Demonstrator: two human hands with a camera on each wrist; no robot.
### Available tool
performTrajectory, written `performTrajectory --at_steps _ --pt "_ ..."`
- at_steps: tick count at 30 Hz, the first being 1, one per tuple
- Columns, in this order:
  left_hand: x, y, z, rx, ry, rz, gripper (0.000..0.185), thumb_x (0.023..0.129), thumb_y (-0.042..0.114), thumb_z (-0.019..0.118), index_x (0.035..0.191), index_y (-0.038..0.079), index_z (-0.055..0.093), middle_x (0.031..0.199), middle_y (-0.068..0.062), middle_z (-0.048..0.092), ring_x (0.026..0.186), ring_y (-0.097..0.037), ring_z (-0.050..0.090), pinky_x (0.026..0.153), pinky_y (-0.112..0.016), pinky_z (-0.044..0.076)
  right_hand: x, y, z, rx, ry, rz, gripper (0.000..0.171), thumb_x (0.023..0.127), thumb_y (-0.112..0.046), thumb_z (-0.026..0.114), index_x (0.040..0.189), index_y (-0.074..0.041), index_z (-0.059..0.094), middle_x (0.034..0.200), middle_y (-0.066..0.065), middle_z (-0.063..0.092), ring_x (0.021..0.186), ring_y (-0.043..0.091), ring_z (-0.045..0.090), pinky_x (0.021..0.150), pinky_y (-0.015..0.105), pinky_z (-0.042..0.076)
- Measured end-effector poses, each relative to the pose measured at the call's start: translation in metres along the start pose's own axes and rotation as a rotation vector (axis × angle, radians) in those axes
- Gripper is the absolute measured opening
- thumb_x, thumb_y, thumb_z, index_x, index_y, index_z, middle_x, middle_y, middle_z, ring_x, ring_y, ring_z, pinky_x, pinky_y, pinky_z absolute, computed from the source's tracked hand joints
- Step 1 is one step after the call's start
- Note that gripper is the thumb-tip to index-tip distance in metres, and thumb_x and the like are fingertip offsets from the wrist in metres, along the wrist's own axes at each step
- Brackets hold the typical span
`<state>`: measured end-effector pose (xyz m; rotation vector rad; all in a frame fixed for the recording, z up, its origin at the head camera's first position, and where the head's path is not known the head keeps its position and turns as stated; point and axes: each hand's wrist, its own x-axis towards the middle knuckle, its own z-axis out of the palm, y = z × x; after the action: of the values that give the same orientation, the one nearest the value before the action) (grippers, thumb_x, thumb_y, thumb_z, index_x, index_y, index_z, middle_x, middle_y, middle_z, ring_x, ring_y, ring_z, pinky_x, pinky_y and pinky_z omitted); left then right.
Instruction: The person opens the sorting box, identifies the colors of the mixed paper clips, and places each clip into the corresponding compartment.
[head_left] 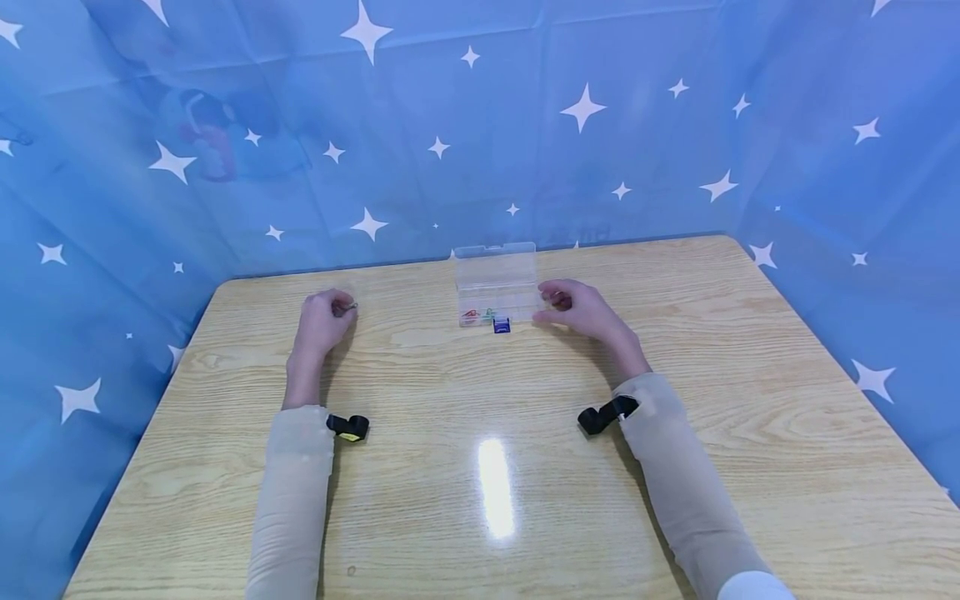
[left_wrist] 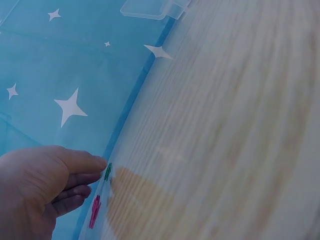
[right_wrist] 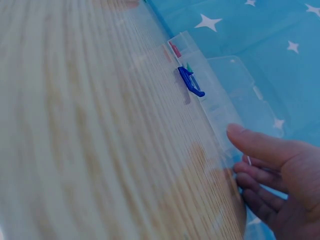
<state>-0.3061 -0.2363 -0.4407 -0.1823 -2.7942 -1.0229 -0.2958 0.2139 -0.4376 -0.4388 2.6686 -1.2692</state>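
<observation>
My left hand (head_left: 326, 318) rests on the wooden table (head_left: 480, 467) with its fingers curled. Its thumb and fingertips pinch a small green clip (left_wrist: 107, 171), and a pink clip (left_wrist: 95, 211) lies just below the fingers. A clear plastic box (head_left: 497, 283) stands at the back middle with its lid open. It has a red clip (head_left: 471, 317) and a green clip (head_left: 489, 315) inside. A blue binder clip (head_left: 502, 325) sits against the box's front wall, also seen as the blue binder clip (right_wrist: 191, 82). My right hand (head_left: 572, 307) lies just right of the box, thumb out and fingers loosely curled, holding nothing I can see.
A blue star-printed cloth (head_left: 600, 125) hangs close behind and on both sides of the table. Black wrist straps (head_left: 348, 427) sit on both forearms. A bright light glare (head_left: 497, 487) lies on the near tabletop.
</observation>
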Motion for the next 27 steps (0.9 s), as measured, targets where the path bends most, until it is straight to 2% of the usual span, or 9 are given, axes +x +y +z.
performTrajectory --at_steps 4,11,17,27 --pt "-0.0013 0.0003 -0.0008 0.041 -0.002 -0.020 0.022 0.096 0.003 0.061 0.111 -0.012 0.066 0.107 -0.027 0.064 0.101 -0.039 0.059 0.090 -0.050 0.049 0.0001 -0.0005 -0.0001 -0.001 -0.001 0.003 0.063 0.092 -0.030 0.077 0.143 -0.003 0.052 0.131 0.017 0.058 0.118 0.031 0.055 0.103 0.046 0.045" --pt "-0.0027 0.0024 -0.0032 0.061 -0.083 -0.085 0.017 0.100 0.007 0.057 0.102 -0.007 0.067 0.097 -0.020 0.062 0.089 -0.032 0.057 0.079 -0.042 0.048 0.0001 -0.0004 -0.0001 0.003 0.002 0.004 0.063 0.092 -0.029 0.077 0.143 -0.003 0.052 0.131 0.017 0.058 0.118 0.031 0.055 0.103 0.046 0.045" --pt "-0.0025 0.0049 -0.0040 0.062 -0.095 -0.074 0.018 0.100 0.006 0.056 0.102 -0.008 0.068 0.097 -0.021 0.064 0.088 -0.031 0.058 0.079 -0.041 0.049 -0.0008 -0.0004 0.0003 0.011 -0.002 0.008 0.064 0.092 -0.030 0.077 0.144 -0.003 0.052 0.132 0.017 0.057 0.119 0.032 0.054 0.104 0.047 0.044" --pt "-0.0061 0.0096 -0.0050 0.007 -0.050 -0.029 0.019 0.099 0.005 0.056 0.106 -0.009 0.067 0.101 -0.025 0.066 0.092 -0.035 0.061 0.082 -0.044 0.051 0.0000 0.0014 0.0009 -0.001 0.003 0.014 0.065 0.092 -0.030 0.077 0.144 -0.003 0.051 0.132 0.017 0.058 0.119 0.032 0.054 0.104 0.047 0.044"
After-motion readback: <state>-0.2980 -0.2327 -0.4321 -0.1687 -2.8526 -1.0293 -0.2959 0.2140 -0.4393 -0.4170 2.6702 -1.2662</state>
